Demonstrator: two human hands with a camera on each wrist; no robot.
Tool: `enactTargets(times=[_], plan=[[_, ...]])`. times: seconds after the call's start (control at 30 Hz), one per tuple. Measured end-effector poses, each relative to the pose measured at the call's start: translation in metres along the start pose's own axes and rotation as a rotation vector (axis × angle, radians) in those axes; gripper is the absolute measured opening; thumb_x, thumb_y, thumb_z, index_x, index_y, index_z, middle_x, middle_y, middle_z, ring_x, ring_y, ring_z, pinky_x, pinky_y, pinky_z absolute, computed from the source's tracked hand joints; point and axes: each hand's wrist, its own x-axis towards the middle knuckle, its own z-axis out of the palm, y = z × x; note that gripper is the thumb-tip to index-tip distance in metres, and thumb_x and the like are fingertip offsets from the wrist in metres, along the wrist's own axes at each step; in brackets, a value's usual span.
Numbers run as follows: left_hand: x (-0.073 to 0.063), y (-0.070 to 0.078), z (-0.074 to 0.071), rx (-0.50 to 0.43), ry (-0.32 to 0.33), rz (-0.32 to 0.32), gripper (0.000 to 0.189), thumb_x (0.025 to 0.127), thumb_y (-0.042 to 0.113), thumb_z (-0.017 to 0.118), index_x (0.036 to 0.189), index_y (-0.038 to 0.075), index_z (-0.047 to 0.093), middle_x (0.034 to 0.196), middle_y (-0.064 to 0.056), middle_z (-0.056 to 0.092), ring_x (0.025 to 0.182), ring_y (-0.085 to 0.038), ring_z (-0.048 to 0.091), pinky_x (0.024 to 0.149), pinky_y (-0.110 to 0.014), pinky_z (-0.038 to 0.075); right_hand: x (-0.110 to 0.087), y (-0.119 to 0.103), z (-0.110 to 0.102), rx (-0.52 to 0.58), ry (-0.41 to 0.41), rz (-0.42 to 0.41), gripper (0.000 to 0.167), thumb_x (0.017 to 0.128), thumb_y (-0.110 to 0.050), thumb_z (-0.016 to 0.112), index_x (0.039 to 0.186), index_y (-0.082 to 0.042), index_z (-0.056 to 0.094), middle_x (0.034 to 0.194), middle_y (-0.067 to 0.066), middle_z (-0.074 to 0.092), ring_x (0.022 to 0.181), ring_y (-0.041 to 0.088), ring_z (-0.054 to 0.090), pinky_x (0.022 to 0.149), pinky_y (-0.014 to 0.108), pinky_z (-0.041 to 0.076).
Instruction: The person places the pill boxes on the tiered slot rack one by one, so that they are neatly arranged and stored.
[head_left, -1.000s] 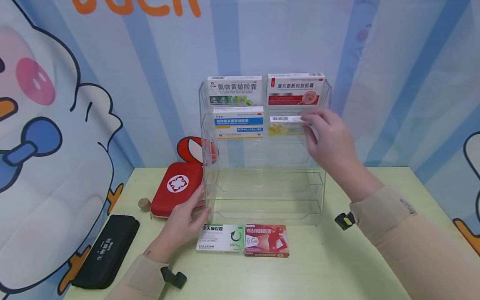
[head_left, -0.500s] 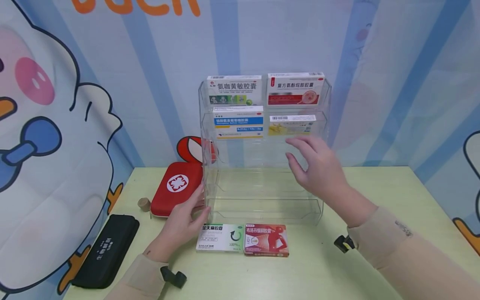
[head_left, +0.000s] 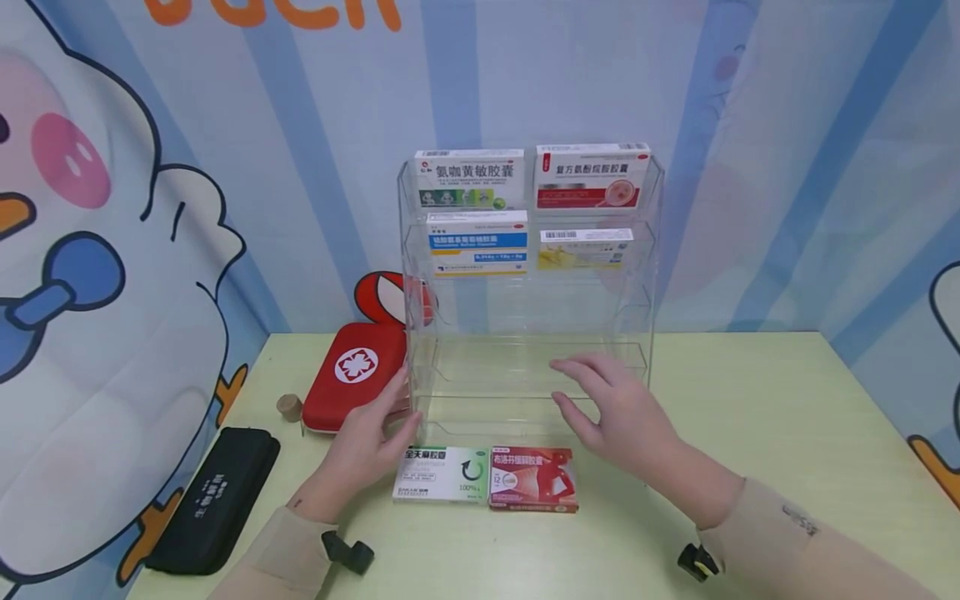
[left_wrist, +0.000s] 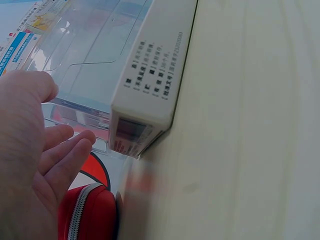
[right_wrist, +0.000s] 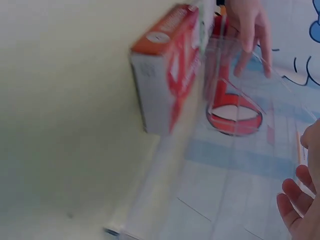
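A clear tiered display rack [head_left: 480,397] stands on the table. My left hand [head_left: 363,446] holds its lower left side, thumb at the front and fingers along the side. My right hand [head_left: 618,417] hovers before the lower right tiers, fingers apart and holding nothing. On the top tier are a green-and-white medicine box [head_left: 470,179] and a red-and-white medicine box [head_left: 591,177]. Below them sit a blue-and-white medicine box [head_left: 477,243] and a yellow-and-white medicine box [head_left: 585,248]. A white medicine box with a green arrow [head_left: 441,475] and a red medicine box [head_left: 533,480] lie before the rack.
A red first-aid case [head_left: 352,375] lies left of the rack, close to my left hand. Beside it is a small wooden piece [head_left: 289,407]. A black zip case [head_left: 213,500] lies near the table's left edge. A cartoon backdrop [head_left: 345,167] hangs behind.
My right hand has let go of the yellow-and-white box on the second tier and come down to the lower tiers. The left hand stays at the rack's side.
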Motion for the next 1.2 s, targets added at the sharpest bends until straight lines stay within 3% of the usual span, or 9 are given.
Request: enactTargets(times=[0.33, 0.6, 0.8, 1.2], plan=[[0.001, 0.002, -0.001, 0.002, 0.001, -0.006, 0.095, 0.100, 0.025, 0.079, 0.177, 0.028, 0.023, 0.160, -0.011, 0.064, 0.137, -0.032, 0.072, 0.106, -0.049, 0.065, -0.039, -0.015, 0.015, 0.053, -0.108, 0.014, 0.051, 0.084, -0.016, 0.092, 0.131, -0.010, 0.075, 0.120, 0.005, 0.075, 0.106, 0.022, 0.076, 0.090, 0.041, 0.070], [0.001, 0.002, -0.001, -0.011, -0.002, -0.008, 0.094, 0.101, 0.025, 0.079, 0.177, 0.029, 0.024, 0.160, -0.009, 0.064, 0.138, -0.031, 0.072, 0.106, -0.049, 0.064, -0.061, -0.025, 0.024, 0.049, -0.242, 0.128, 0.039, 0.091, -0.026, 0.090, 0.126, -0.015, 0.077, 0.120, -0.002, 0.073, 0.108, 0.017, 0.073, 0.093, 0.038, 0.068], [0.001, 0.002, -0.001, -0.007, -0.001, -0.002, 0.094, 0.101, 0.026, 0.079, 0.177, 0.029, 0.024, 0.161, -0.009, 0.063, 0.139, -0.031, 0.071, 0.106, -0.048, 0.065, -0.074, -0.027, 0.029, 0.002, -0.322, 0.206, 0.039, 0.092, -0.038, 0.090, 0.124, -0.020, 0.079, 0.120, -0.005, 0.073, 0.112, 0.017, 0.071, 0.099, 0.041, 0.065], [0.000, 0.002, 0.000, 0.003, -0.001, 0.001, 0.094, 0.101, 0.024, 0.078, 0.177, 0.026, 0.024, 0.161, -0.011, 0.063, 0.138, -0.033, 0.071, 0.107, -0.049, 0.064, -0.082, -0.030, 0.029, 0.041, -0.397, 0.349, 0.045, 0.092, -0.036, 0.091, 0.131, -0.018, 0.077, 0.130, -0.001, 0.072, 0.120, 0.021, 0.071, 0.104, 0.045, 0.066]])
